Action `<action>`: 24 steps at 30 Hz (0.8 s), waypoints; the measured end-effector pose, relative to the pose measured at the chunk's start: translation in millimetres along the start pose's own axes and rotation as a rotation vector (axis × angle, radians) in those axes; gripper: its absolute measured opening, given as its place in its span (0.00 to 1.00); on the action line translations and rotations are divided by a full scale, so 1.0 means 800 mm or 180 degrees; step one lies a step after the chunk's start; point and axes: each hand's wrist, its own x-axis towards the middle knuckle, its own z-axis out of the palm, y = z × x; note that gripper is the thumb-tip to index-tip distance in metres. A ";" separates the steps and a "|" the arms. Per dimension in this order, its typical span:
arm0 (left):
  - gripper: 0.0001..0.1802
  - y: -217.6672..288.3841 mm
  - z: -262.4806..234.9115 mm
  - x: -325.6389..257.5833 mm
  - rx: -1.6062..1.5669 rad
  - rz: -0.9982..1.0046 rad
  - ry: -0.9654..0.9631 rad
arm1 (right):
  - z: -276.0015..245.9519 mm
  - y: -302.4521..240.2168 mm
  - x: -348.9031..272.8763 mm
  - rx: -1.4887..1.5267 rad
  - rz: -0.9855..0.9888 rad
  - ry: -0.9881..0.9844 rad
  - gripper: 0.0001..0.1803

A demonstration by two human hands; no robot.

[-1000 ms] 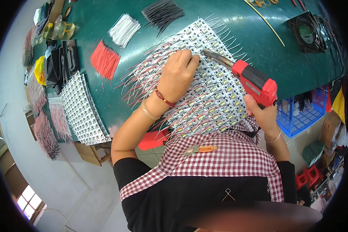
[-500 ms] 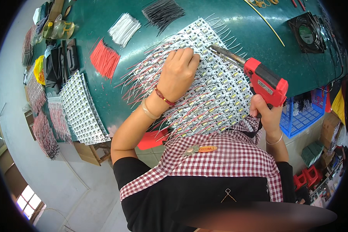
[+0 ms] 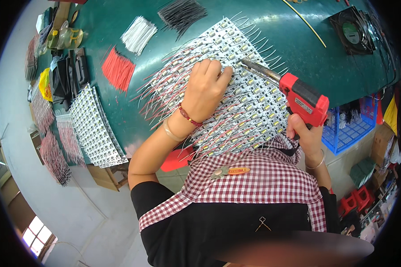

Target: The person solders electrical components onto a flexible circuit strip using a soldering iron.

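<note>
Her left hand (image 3: 205, 91) lies flat, fingers together, pressing down on the white LED board panel (image 3: 236, 98) bristling with red and white wires. The right hand (image 3: 304, 133) is closed around the grip of a red soldering gun (image 3: 300, 98), its metal tip touching the panel just beside the left fingertips. The panel sits mid-desk on the green desk (image 3: 165, 40). Farther off lie a red wire bundle (image 3: 118, 69), a white wire bundle (image 3: 139, 34), a black wire bundle (image 3: 182, 11), a stack of panels (image 3: 93, 127) and a small fan (image 3: 354, 29).
</note>
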 end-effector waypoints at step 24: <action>0.15 -0.005 0.003 0.001 -0.0202 -0.0156 0.0125 | -0.002 0.007 -0.001 -0.0274 -0.0082 -0.0167 0.15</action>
